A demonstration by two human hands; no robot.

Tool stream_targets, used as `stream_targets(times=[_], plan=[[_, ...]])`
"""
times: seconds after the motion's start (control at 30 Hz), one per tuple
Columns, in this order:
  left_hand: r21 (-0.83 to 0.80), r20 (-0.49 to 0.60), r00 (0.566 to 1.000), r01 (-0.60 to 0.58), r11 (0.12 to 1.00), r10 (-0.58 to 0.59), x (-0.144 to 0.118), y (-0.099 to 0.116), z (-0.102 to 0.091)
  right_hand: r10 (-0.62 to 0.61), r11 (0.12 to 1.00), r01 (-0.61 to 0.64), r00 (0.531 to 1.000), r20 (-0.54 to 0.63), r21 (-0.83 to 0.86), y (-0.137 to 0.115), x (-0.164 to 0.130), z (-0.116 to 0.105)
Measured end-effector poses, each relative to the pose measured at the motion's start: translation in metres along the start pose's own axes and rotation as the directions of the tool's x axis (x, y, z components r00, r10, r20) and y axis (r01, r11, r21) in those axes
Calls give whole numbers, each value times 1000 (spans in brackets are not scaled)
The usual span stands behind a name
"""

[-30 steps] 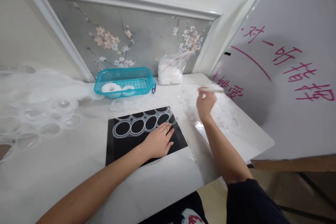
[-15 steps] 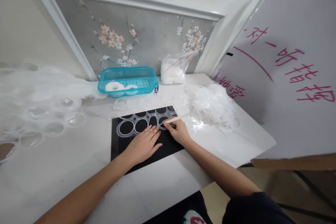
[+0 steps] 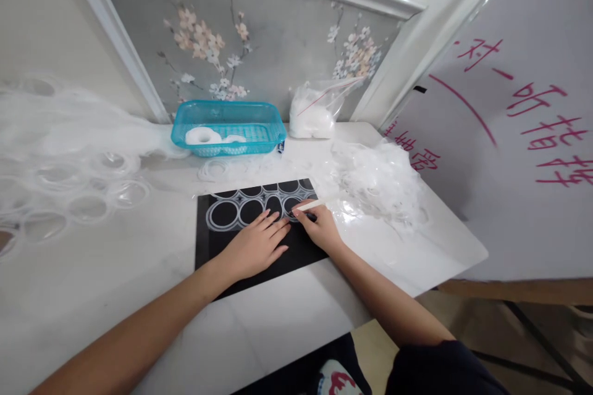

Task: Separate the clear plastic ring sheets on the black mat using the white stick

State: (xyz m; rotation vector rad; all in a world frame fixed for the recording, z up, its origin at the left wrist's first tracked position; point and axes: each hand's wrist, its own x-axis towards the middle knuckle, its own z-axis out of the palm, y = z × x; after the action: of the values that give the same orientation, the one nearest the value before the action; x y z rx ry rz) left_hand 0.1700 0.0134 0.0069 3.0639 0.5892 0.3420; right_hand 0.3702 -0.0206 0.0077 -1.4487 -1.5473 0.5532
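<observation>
Fingers: right hand [image 3: 319, 225], pinching slim white pen-like tool [image 3: 315, 203]; left hand [image 3: 254, 248], loosely spread across translucent ringed sheet [image 3: 239, 199], black rectangular mat [image 3: 208, 248]. Apparent step: ring-edge work; next calls for steady pressure.

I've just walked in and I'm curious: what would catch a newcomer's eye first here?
Probably the black sheet at the centre, with pale rings along its far part; the left hand lies flat on it while the right hand holds a slim white stick. Behind it sits a bright blue basket, and on the right a whiteboard bears large red writing.
</observation>
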Motion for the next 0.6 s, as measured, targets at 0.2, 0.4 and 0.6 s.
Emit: stream_targets(times=[0.2,0.4,0.6], plan=[[8,2,1000,4,1000,-4,0,1,-1,4,1000,-4,1000,-4,-12,0,-1,1],[-4,-3,1000,12,1000,-12,-1,2,0,-9,999,9,1000,6,-50,0,-1,1],[-34,15,1000,24,999,-23,-1,3,-2,-53,985,54,999,11,-167,-3,-8,2]])
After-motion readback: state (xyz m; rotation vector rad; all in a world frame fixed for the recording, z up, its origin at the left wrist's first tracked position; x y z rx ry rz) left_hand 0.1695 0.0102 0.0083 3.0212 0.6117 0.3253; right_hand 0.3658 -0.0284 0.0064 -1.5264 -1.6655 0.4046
